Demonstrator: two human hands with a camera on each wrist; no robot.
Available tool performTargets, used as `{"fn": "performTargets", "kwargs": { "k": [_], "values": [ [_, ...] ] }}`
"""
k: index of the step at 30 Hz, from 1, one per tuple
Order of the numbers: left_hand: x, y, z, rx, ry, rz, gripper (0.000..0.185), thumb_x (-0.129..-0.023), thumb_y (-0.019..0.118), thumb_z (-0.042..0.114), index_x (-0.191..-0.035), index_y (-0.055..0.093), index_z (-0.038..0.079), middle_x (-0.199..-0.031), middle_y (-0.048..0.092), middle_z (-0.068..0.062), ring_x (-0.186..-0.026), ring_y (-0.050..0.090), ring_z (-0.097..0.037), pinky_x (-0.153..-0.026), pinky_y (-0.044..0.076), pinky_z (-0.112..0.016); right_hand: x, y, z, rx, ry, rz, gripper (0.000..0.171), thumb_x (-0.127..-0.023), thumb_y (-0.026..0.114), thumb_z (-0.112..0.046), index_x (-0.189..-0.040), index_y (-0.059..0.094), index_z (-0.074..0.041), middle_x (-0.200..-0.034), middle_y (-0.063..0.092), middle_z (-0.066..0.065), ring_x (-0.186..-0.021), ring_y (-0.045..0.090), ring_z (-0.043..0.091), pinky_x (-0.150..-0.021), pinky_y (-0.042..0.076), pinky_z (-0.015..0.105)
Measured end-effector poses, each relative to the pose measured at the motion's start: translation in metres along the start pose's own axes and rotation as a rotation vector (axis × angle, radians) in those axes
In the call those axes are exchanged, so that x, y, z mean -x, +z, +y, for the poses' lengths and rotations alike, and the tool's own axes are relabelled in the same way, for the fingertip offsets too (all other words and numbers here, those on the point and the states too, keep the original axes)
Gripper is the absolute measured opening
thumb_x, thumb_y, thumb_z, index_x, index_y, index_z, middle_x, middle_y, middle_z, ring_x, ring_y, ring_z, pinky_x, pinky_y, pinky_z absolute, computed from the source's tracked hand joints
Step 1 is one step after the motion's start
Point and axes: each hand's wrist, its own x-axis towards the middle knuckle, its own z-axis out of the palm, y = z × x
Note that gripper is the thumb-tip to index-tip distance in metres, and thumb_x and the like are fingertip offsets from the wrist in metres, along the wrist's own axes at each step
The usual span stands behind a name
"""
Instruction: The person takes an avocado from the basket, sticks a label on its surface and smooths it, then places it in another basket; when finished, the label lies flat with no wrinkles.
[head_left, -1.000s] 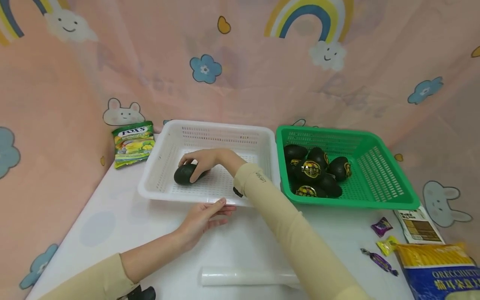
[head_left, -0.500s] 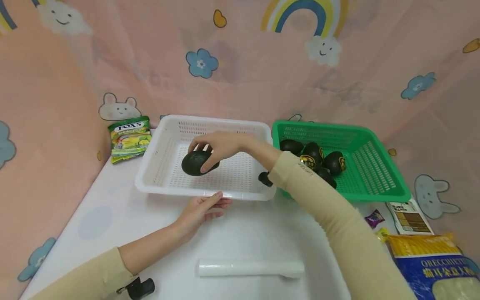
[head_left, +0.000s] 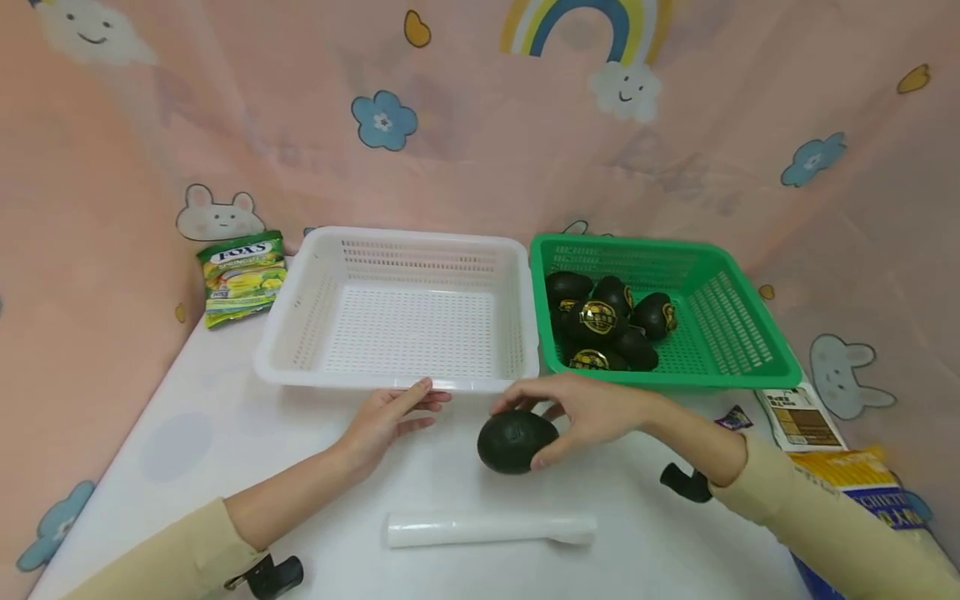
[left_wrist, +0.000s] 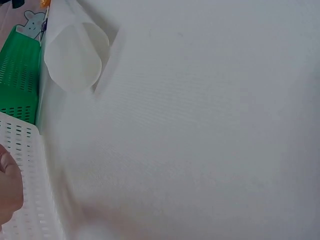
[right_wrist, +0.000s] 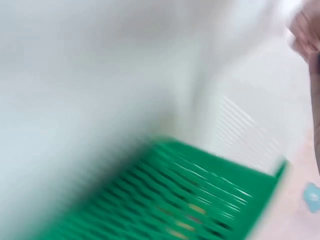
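Observation:
My right hand [head_left: 577, 412] grips a dark green avocado [head_left: 516, 442] just over the white table, in front of the white basket [head_left: 300, 367]. That basket holds nothing. My left hand [head_left: 393, 417] rests on the table with its fingertips against the basket's near rim, fingers straight; in the left wrist view a bit of that hand [left_wrist: 9, 187] shows beside the white basket [left_wrist: 30, 200]. The green basket [head_left: 750, 367] to the right holds several dark avocados [head_left: 600, 321] with round labels. The right wrist view is blurred, showing only the green basket [right_wrist: 200, 200].
A roll of clear plastic [head_left: 491, 527] lies near the front of the table, seen end-on as a roll [left_wrist: 75, 55] from the left wrist. A green candy bag [head_left: 236, 275] sits back left. Wrapped candies [head_left: 735, 417], a sachet [head_left: 798, 417] and a blue-yellow pasta bag [head_left: 862, 492] lie at right.
My right hand lifted the avocado out of the white basket and brought it toward me, down in front of the basket. The left hand stayed at the rim.

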Motion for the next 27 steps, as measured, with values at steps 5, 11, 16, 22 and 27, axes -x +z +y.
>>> {"fn": "performTargets", "kwargs": {
  "k": [5,11,16,22,27],
  "values": [
    [0.000,-0.001,-0.001,0.012,0.020,0.007,0.042,-0.101,0.056,0.028,-0.115,0.065,-0.011,-0.108,0.071,-0.011,-0.110,0.059,-0.033,-0.095,0.050,-0.042,0.017,0.037,0.035,0.072,0.069,0.060,0.060,-0.081,0.080,-0.037,-0.132,0.054,-0.024,-0.123,0.058,-0.014,-0.112,0.054,0.009,-0.090,0.050,0.033],
    [0.000,-0.001,-0.002,0.022,0.021,0.007,0.044,-0.099,0.058,0.031,-0.112,0.065,-0.010,-0.103,0.072,-0.006,-0.106,0.062,-0.029,-0.093,0.051,-0.039,0.021,0.054,0.054,0.133,0.094,0.114,0.060,-0.083,0.078,-0.037,-0.134,0.053,-0.020,-0.127,0.056,-0.015,-0.114,0.053,0.007,-0.098,0.046,0.034],
    [0.003,0.006,-0.006,0.001,0.000,-0.023,0.047,-0.099,0.057,0.035,-0.118,0.063,-0.009,-0.107,0.071,-0.008,-0.100,0.062,-0.024,-0.090,0.053,-0.035,0.023,0.053,0.053,0.175,0.122,0.097,0.068,-0.083,0.077,-0.040,-0.141,0.048,-0.018,-0.136,0.052,-0.013,-0.125,0.048,0.007,-0.105,0.040,0.037],
    [0.018,0.029,-0.014,-0.353,0.081,-0.222,0.038,-0.093,0.067,0.032,-0.120,0.066,0.005,-0.107,0.070,-0.001,-0.101,0.062,-0.024,-0.084,0.053,-0.031,0.023,0.052,0.054,0.240,0.143,0.102,0.073,-0.082,0.076,-0.045,-0.144,0.045,-0.020,-0.139,0.049,-0.011,-0.125,0.047,0.010,-0.104,0.040,0.041],
    [0.033,0.056,-0.021,-0.892,0.368,-0.419,0.039,-0.087,0.071,0.047,-0.113,0.069,0.017,-0.106,0.066,0.009,-0.097,0.059,-0.009,-0.079,0.051,-0.024,0.023,0.054,0.056,0.247,0.144,0.126,0.077,-0.082,0.078,-0.044,-0.146,0.042,-0.021,-0.139,0.050,-0.010,-0.123,0.048,0.010,-0.102,0.042,0.041]
  ]
}}
